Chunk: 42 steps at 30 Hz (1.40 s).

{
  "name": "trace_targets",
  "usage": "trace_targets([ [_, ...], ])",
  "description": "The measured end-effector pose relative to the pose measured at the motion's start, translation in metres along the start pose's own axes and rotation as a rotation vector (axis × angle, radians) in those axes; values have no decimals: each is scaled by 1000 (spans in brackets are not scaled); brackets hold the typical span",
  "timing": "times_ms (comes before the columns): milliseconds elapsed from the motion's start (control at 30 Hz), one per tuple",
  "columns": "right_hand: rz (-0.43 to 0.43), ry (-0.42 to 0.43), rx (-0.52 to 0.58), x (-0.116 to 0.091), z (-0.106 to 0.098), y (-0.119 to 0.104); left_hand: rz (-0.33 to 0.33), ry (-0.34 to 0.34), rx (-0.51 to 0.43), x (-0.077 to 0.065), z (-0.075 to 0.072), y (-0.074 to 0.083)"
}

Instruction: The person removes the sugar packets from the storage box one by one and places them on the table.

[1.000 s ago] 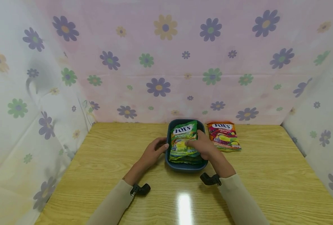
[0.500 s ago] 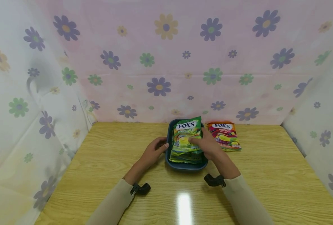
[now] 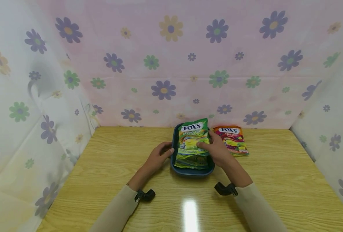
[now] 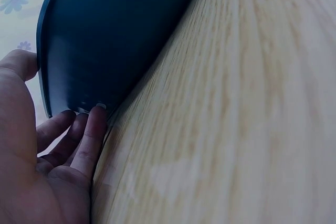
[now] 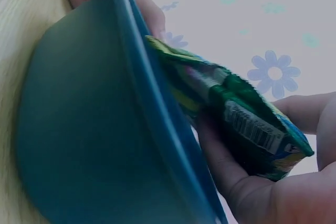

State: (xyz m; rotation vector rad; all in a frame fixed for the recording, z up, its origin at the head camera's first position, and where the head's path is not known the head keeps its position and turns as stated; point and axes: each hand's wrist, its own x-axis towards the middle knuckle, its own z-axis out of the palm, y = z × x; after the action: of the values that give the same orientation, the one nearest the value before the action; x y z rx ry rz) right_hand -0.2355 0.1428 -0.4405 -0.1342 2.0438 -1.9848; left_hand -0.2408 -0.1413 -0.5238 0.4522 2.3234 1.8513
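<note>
A dark blue-green plastic tub [image 3: 192, 174] stands on the table with green candy bags in it. My right hand [image 3: 220, 153] pinches the upper bag, a green Fox's Spring Tea candy bag [image 3: 192, 135], thumb on its front. In the right wrist view that candy bag [image 5: 247, 121] tilts up above the tub's rim [image 5: 157, 103], fingers behind it. Another green candy bag [image 3: 192, 162] shows beneath it, mostly covered. My left hand [image 3: 157, 158] holds the tub's left side; in the left wrist view its thumb is at the rim and its fingers [image 4: 90, 137] press the outer wall.
A red Fox's Fruits candy bag [image 3: 232, 141] lies on the wooden table [image 3: 116, 154] just right of the tub, partly behind my right hand. A flowered cloth [image 3: 189, 71] hangs behind the table's back edge and along both sides.
My right hand has moved slightly right with the green candy bag, whose top now rises past the tub's back rim, uncovering more of the bag below. My left hand has stayed in place.
</note>
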Motion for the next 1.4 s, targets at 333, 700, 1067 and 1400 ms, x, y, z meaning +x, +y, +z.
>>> trace_targets([
  [333,-33,13,61,-4,-10,4,2,-1,-13,0,0,0],
  [700,-15,75,105,-11,-22,0,5,-17,-9,-2,-2,0],
  [1067,-47,103,131,-13,-28,-7,11,-20,-2,-1,-1,0],
  [1400,-77,158,121,-13,-43,-7,8,-10,6,-2,-1,0],
])
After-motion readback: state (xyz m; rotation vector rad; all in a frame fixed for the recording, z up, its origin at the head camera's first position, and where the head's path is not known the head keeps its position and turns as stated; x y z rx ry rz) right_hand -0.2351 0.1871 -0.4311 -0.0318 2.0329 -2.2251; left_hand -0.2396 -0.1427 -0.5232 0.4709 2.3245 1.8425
